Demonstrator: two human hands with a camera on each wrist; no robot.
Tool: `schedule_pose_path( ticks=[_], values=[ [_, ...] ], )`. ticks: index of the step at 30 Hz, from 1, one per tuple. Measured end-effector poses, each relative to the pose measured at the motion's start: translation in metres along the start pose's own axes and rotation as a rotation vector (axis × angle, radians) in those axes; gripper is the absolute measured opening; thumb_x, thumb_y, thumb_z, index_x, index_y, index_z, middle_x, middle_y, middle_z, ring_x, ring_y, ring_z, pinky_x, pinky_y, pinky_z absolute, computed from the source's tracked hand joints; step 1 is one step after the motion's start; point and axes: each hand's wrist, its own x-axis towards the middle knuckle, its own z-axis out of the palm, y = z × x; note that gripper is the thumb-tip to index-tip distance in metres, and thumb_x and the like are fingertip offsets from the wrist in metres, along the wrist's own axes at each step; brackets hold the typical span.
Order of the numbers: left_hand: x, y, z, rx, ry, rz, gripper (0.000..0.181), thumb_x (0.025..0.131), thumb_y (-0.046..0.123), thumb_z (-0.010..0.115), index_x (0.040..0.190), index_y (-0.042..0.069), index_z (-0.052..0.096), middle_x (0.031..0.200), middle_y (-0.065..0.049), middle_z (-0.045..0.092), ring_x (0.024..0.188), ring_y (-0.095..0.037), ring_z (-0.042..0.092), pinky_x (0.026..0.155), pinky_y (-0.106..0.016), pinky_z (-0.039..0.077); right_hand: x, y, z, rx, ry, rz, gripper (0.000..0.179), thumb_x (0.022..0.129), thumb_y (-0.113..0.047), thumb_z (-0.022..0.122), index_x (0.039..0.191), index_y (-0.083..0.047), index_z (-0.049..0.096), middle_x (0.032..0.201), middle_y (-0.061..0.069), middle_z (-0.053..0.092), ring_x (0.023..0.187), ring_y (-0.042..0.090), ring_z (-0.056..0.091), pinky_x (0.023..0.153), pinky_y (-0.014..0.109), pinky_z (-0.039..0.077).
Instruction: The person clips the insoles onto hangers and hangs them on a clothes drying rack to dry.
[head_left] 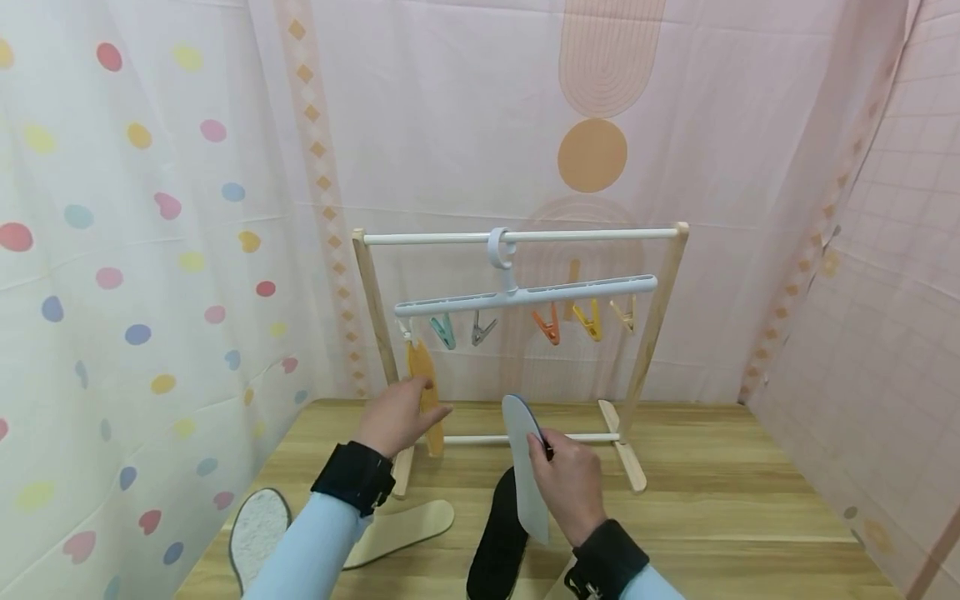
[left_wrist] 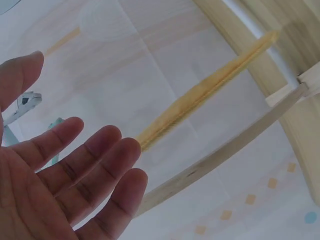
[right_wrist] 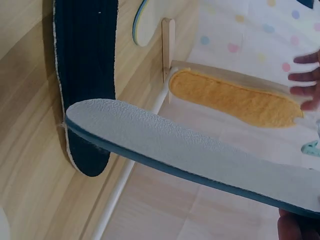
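Note:
An orange fuzzy insole (head_left: 422, 367) hangs from the leftmost clip of a pale blue clip hanger (head_left: 585, 292). Just in front of it is my left hand (head_left: 393, 417), its fingers extended and thumb apart. In the left wrist view the hand (left_wrist: 65, 185) holds nothing, and the insole (left_wrist: 200, 95) appears edge-on beyond the fingertips; whether they touch it I cannot tell. Above the table my right hand (head_left: 572, 483) grips a whitish insole (head_left: 525, 475) with a blue edge. The right wrist view shows this insole (right_wrist: 190, 155) stretching across, with only fingertips visible at the lower right.
The hanger hooks over the white top rail (head_left: 600, 234) of a wooden rack. Teal, grey, orange, yellow and cream clips hang along it. On the table lie a black insole (head_left: 495, 542), a beige insole (head_left: 405, 529) and a white fluffy insole (head_left: 258, 533). Curtains stand behind and beside.

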Motion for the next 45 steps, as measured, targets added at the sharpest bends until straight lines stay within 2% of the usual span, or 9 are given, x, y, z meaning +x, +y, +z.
schedule_pose_path(
  ticks=[4, 9, 13, 21, 24, 30, 38, 45],
  values=[
    [0.011, 0.003, -0.005, 0.003, 0.027, -0.004, 0.053, 0.091, 0.038, 0.072, 0.121, -0.004, 0.063, 0.104, -0.021, 0.07, 0.081, -0.029, 0.068, 0.067, -0.041, 0.055, 0.003, -0.004, 0.004, 0.01, -0.015, -0.008, 0.01, 0.089, -0.009, 0.074, 0.08, -0.005, 0.072, 0.07, 0.004, 0.07, 0.056, 0.006, 0.062, 0.045, 0.015, 0.042],
    [0.022, 0.007, -0.011, 0.013, 0.045, -0.022, 0.054, 0.092, 0.038, 0.07, 0.122, -0.006, 0.062, 0.108, -0.023, 0.069, 0.092, -0.035, 0.068, 0.075, -0.044, 0.055, 0.007, -0.009, 0.009, 0.007, -0.039, -0.006, 0.011, 0.09, -0.01, 0.073, 0.081, -0.004, 0.072, 0.073, 0.006, 0.072, 0.058, 0.008, 0.065, 0.045, 0.015, 0.044],
    [0.031, 0.011, -0.017, 0.023, 0.059, -0.053, 0.055, 0.093, 0.04, 0.069, 0.123, -0.006, 0.062, 0.108, -0.024, 0.069, 0.093, -0.037, 0.067, 0.071, -0.045, 0.055, 0.011, -0.011, 0.012, -0.005, -0.04, -0.016, 0.01, 0.091, -0.011, 0.073, 0.084, -0.004, 0.073, 0.076, 0.007, 0.073, 0.06, 0.01, 0.067, 0.047, 0.016, 0.046],
    [0.047, 0.011, -0.027, -0.004, 0.049, -0.102, 0.058, 0.095, 0.044, 0.064, 0.124, -0.006, 0.061, 0.112, -0.024, 0.068, 0.096, -0.037, 0.067, 0.076, -0.047, 0.054, 0.017, -0.013, 0.021, -0.031, -0.024, -0.068, 0.012, 0.09, -0.011, 0.073, 0.081, -0.004, 0.071, 0.072, 0.006, 0.071, 0.058, 0.012, 0.067, 0.046, 0.019, 0.046],
    [0.052, 0.01, -0.028, -0.002, 0.046, -0.118, 0.059, 0.095, 0.046, 0.063, 0.125, -0.005, 0.061, 0.114, -0.024, 0.068, 0.097, -0.037, 0.067, 0.077, -0.046, 0.054, 0.019, -0.014, 0.024, -0.031, -0.027, -0.077, 0.011, 0.09, -0.011, 0.073, 0.081, -0.004, 0.072, 0.072, 0.006, 0.071, 0.06, 0.013, 0.068, 0.047, 0.02, 0.048],
    [0.061, 0.008, -0.026, -0.019, 0.052, -0.154, 0.062, 0.095, 0.048, 0.061, 0.127, -0.004, 0.061, 0.109, -0.024, 0.069, 0.09, -0.035, 0.069, 0.069, -0.043, 0.055, 0.022, -0.016, 0.031, -0.029, -0.048, -0.069, 0.014, 0.091, -0.011, 0.072, 0.078, -0.005, 0.071, 0.071, 0.006, 0.071, 0.059, 0.013, 0.068, 0.047, 0.018, 0.047],
    [0.073, 0.004, -0.025, -0.054, 0.016, -0.216, 0.067, 0.097, 0.053, 0.054, 0.132, -0.005, 0.057, 0.114, -0.026, 0.067, 0.093, -0.037, 0.067, 0.078, -0.048, 0.053, 0.024, -0.017, 0.037, -0.049, -0.06, -0.067, 0.015, 0.09, -0.011, 0.073, 0.076, -0.005, 0.07, 0.069, 0.006, 0.07, 0.056, 0.013, 0.067, 0.046, 0.018, 0.047],
    [0.08, 0.005, -0.022, -0.085, 0.081, -0.24, 0.069, 0.096, 0.056, 0.054, 0.127, -0.005, 0.061, 0.102, -0.024, 0.07, 0.086, -0.035, 0.067, 0.072, -0.045, 0.053, 0.024, -0.017, 0.04, -0.048, -0.075, -0.055, 0.012, 0.09, -0.011, 0.073, 0.08, -0.004, 0.071, 0.07, 0.007, 0.071, 0.057, 0.014, 0.068, 0.046, 0.02, 0.048]
  ],
)
